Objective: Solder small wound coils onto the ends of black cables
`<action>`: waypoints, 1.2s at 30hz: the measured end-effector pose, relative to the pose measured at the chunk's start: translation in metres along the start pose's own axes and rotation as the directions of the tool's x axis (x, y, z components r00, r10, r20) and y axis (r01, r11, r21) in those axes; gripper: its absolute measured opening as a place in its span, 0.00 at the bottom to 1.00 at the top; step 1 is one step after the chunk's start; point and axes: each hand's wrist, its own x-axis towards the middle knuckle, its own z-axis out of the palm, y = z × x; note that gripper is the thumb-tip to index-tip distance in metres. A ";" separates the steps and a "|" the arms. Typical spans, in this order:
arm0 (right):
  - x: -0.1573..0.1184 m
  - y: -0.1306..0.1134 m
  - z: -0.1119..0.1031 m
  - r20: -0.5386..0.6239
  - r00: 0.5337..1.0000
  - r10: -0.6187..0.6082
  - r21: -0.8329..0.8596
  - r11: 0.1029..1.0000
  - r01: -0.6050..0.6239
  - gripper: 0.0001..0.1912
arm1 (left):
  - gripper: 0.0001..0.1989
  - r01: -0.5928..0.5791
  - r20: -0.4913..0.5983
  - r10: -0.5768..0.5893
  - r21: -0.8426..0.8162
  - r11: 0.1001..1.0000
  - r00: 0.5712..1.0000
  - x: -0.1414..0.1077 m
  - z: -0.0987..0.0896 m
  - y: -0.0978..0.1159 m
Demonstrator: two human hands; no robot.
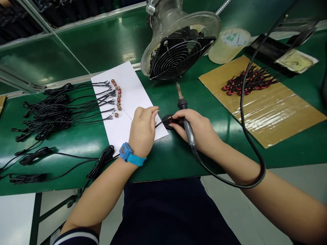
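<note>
My left hand [142,131], with a blue wrist strap [130,154], is closed over the white paper's edge, and a thin black cable [160,122] comes out from its fingers. The cable's end meets a small red-and-black part [174,120] pinched at the fingertips of my right hand [201,128]. That same hand is wrapped around a soldering iron [189,131], whose tip points away toward the fan. Under the joined ends lies a round black piece [166,124] on the green bench. My left fingertips are partly hidden.
Coiled black cables [51,110] lie left, stripped ends on white paper [120,127] beside small copper-coloured rings [118,98]. A fan hood [178,59] stands ahead. Right are red-and-black parts [250,81] on brown cardboard [270,119], a tub [227,47] and a sponge [296,61]. The iron's cord [244,112] loops over my right forearm.
</note>
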 end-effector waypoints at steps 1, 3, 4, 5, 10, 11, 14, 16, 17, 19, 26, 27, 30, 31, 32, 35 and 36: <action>0.000 0.000 0.000 0.002 1.000 0.008 0.008 1.000 -0.008 0.14 | 0.15 0.015 0.001 -0.015 0.024 1.000 1.000 0.001 -0.002 0.000; -0.001 -0.001 -0.001 0.011 0.999 0.033 0.025 0.999 -0.033 0.13 | 0.20 0.044 0.100 -0.050 0.065 0.997 0.994 0.004 -0.006 0.001; -0.001 -0.001 -0.001 0.018 0.999 0.044 0.032 0.998 -0.045 0.13 | 0.23 0.044 0.196 -0.060 0.087 0.995 0.979 0.005 -0.007 0.001; -0.001 -0.002 -0.002 0.023 0.998 0.054 0.036 0.998 -0.054 0.13 | 0.26 0.027 0.303 -0.061 0.113 0.993 0.951 0.006 -0.007 0.001; 0.002 -0.002 -0.005 0.054 0.997 0.052 0.010 0.999 -0.052 0.12 | 0.20 -0.114 0.529 -0.067 0.302 0.947 0.846 0.009 -0.004 0.001; 0.003 -0.002 -0.006 0.075 0.996 0.050 0.007 0.999 -0.050 0.11 | 0.19 -0.122 0.525 -0.075 0.330 0.936 0.848 0.009 -0.003 0.002; 0.007 0.002 -0.013 0.159 0.985 0.065 0.032 0.997 -0.070 0.10 | 0.17 -0.137 0.516 -0.084 0.376 0.916 0.852 0.010 -0.002 0.004; 0.009 0.004 -0.019 0.207 0.974 0.093 0.081 0.990 -0.111 0.11 | 0.16 -0.140 0.516 -0.083 0.378 0.915 0.853 0.009 -0.002 0.004; 0.009 0.004 -0.022 0.227 0.968 0.104 0.110 0.985 -0.131 0.12 | 0.16 -0.136 0.512 -0.079 0.369 0.920 0.856 0.008 -0.002 0.003; 0.009 0.004 -0.028 0.256 0.960 0.115 0.163 0.973 -0.161 0.13 | 0.17 -0.110 0.483 -0.056 0.308 0.945 0.874 0.006 -0.002 0.001; 0.004 -0.006 -0.037 0.161 0.973 0.163 0.362 0.908 -0.212 0.15 | 0.08 -0.141 0.340 0.211 -0.219 0.966 0.917 0.004 -0.009 -0.004; 0.004 -0.009 -0.039 0.146 0.973 0.178 0.414 0.883 -0.224 0.16 | 0.07 -0.130 0.327 0.215 -0.263 0.956 0.920 0.004 -0.010 -0.004; 0.008 -0.017 -0.047 0.124 0.971 0.207 0.538 0.808 -0.241 0.17 | 0.07 -0.069 0.323 0.180 -0.325 0.943 0.929 0.005 -0.012 -0.003; 0.010 -0.020 -0.051 0.122 0.972 0.203 0.550 0.801 -0.236 0.17 | 0.07 -0.053 0.330 0.169 -0.334 0.941 0.929 0.005 -0.013 -0.002; 0.012 -0.023 -0.055 0.119 0.974 0.194 0.542 0.809 -0.227 0.17 | 0.08 -0.042 0.337 0.164 -0.341 0.939 0.927 0.005 -0.013 -0.002; 0.015 -0.028 -0.065 0.114 0.985 0.128 0.414 0.895 -0.164 0.15 | 0.08 -0.035 0.346 0.165 -0.354 0.935 0.924 0.003 -0.013 0.000; 0.015 -0.028 -0.067 0.123 0.988 0.096 0.356 0.925 -0.134 0.14 | 0.08 -0.039 0.341 0.169 -0.355 0.934 0.925 0.003 -0.013 0.000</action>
